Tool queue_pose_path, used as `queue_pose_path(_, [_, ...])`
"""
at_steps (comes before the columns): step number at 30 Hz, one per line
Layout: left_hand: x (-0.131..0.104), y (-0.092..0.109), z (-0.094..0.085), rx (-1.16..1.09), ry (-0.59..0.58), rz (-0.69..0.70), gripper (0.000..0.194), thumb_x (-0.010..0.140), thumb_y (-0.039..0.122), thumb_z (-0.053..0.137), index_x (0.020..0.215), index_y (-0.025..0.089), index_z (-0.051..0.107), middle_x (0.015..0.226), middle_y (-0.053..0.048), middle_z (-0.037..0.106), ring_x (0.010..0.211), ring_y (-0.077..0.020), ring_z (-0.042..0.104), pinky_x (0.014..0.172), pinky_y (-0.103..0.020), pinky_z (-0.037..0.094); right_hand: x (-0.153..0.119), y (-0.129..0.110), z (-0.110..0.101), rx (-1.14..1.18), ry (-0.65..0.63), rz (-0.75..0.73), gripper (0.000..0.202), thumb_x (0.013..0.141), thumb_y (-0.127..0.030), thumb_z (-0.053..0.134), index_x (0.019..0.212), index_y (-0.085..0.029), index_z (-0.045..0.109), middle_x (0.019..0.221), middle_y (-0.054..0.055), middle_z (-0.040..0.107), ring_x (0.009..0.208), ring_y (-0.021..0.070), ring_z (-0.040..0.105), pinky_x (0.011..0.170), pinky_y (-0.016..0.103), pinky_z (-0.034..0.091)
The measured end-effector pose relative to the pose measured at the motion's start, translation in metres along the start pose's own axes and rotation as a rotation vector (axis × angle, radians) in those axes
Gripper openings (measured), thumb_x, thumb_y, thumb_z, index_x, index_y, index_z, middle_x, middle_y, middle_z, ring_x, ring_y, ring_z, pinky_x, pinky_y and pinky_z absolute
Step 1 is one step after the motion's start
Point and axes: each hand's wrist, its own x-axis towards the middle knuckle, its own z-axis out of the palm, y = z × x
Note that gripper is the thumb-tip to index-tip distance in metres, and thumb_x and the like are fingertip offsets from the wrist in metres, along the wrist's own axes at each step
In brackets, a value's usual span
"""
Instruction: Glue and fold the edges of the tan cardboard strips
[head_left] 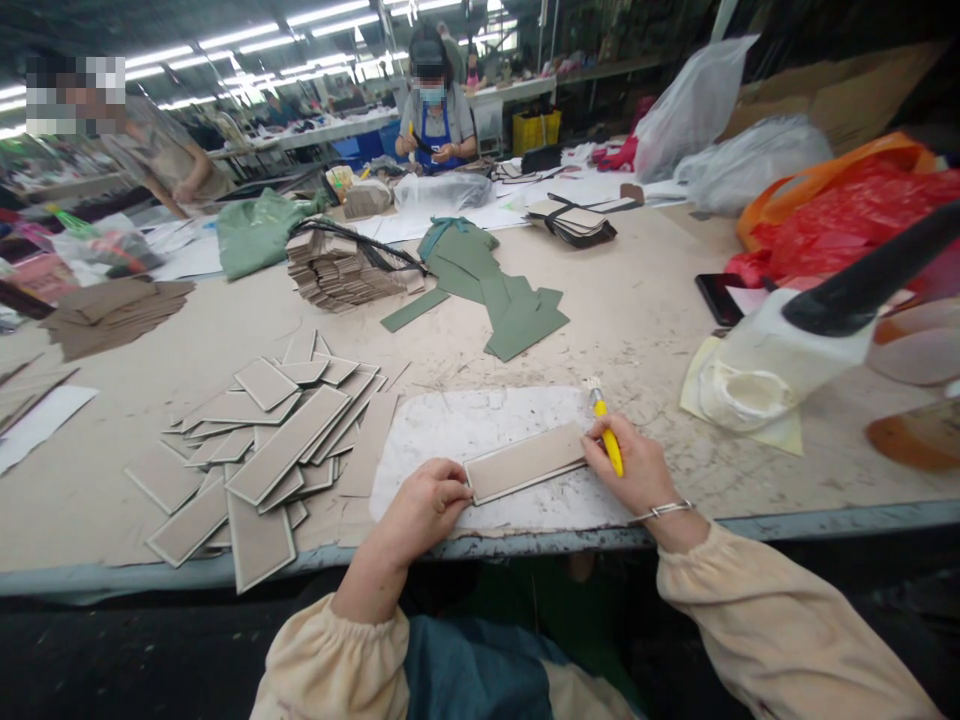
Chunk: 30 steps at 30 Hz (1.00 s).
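A long beige panel (525,463) with a pale, dark-lined edge lies over a stained white sheet (420,425) near the table's front edge. My left hand (429,505) pinches its left end between thumb and fingers. At its right end, my right hand (630,462) grips the panel's corner and also holds a yellow-handled brush (609,440), bristles pointing away from me. A plain beige strip (371,445) lies left of the sheet. Further left is a loose heap of similar edged panels (289,440), overlapping at many angles.
Behind are green pieces (487,280), a bundled beige stack (337,265) and brown sheets (112,310). To the right stand a white glue container (780,360) with a black handle, a phone (720,298) and red bags (862,220). A masked person (435,120) works across the table.
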Motion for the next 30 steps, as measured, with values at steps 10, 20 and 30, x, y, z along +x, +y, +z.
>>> queue_pose_path(10, [0.0001,-0.0002,-0.0011,0.026,0.022,0.014,0.020,0.084,0.017,0.055,0.085,0.024,0.074,0.103,-0.006,0.060,0.092,-0.0171,0.058,0.083,-0.031,0.049,-0.0006,-0.0002,0.0006,0.021,-0.012,0.001,0.005,0.079,-0.026,0.053,0.080,-0.022,0.052,0.068,-0.001,0.060,0.056,0.0140,0.058,0.056,0.023,0.041])
queue_pose_path(20, [0.0020,0.0034,-0.0019,0.072,0.037,0.069,0.022,0.082,0.012,0.054,0.081,0.024,0.072,0.105,-0.005,0.065,0.097,-0.0193,0.056,0.085,-0.035,0.051,0.0006,-0.0006,0.0011,0.014,-0.003,-0.036,0.001,0.078,-0.024,0.051,0.078,-0.023,0.051,0.063,-0.002,0.057,0.053,0.0140,0.055,0.053,0.023,0.039])
queue_pose_path(30, [0.0039,0.0021,-0.0008,0.064,0.051,0.096,0.020,0.084,0.014,0.052,0.080,0.021,0.071,0.102,-0.006,0.068,0.093,-0.0199,0.060,0.081,-0.034,0.052,0.0009,-0.0034,-0.0003,0.025,-0.041,-0.068,0.004,0.080,-0.019,0.048,0.080,-0.023,0.050,0.066,-0.001,0.057,0.059,0.0150,0.057,0.058,0.024,0.041])
